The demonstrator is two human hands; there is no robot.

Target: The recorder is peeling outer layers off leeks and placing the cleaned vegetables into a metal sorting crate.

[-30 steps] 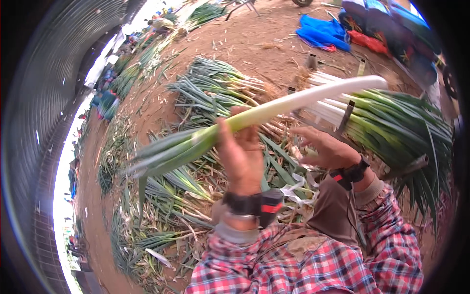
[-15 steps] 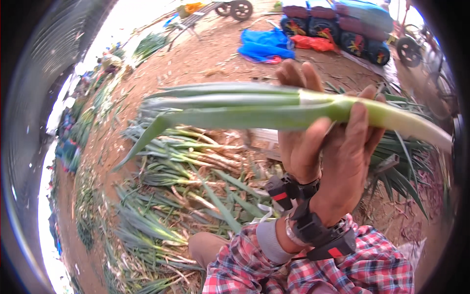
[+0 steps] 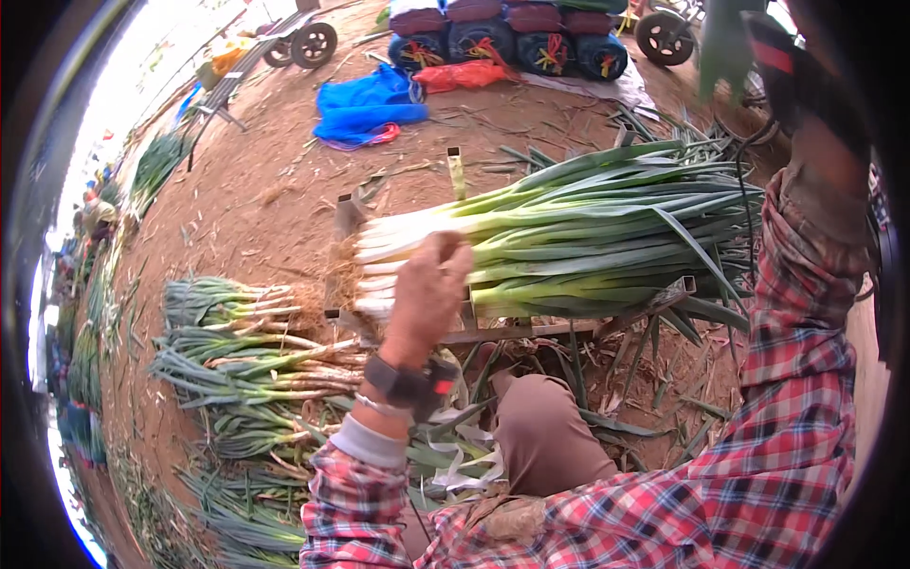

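Note:
A row of leeks [image 3: 607, 218] lies side by side on a low metal frame [image 3: 531, 334], white root ends to the left and green leaves to the right. Over the white stalks is my left hand [image 3: 431, 284], its fingers curled together; what is in them, if anything, is hidden. My right arm is raised at the upper right, where only the sleeve, bare wrist and a black wrist strap show. The right hand itself is past the picture's edge. Blurred green leaves [image 3: 730, 47] hang beside that strap; what holds them cannot be seen.
Heaps of untrimmed leeks [image 3: 256, 370] lie on the soil at the left. Beyond the frame are a blue plastic sheet [image 3: 365, 104], a red bag [image 3: 464, 76] and stacked dark bundles [image 3: 493, 43]. Upright posts [image 3: 456, 175] rise from the frame. A wheeled cart [image 3: 313, 45] stands far left.
The single leek held up in both hands has gone from before me. My hands have parted, the left down over the row, the right up to the right. The view has shifted, revealing the row.

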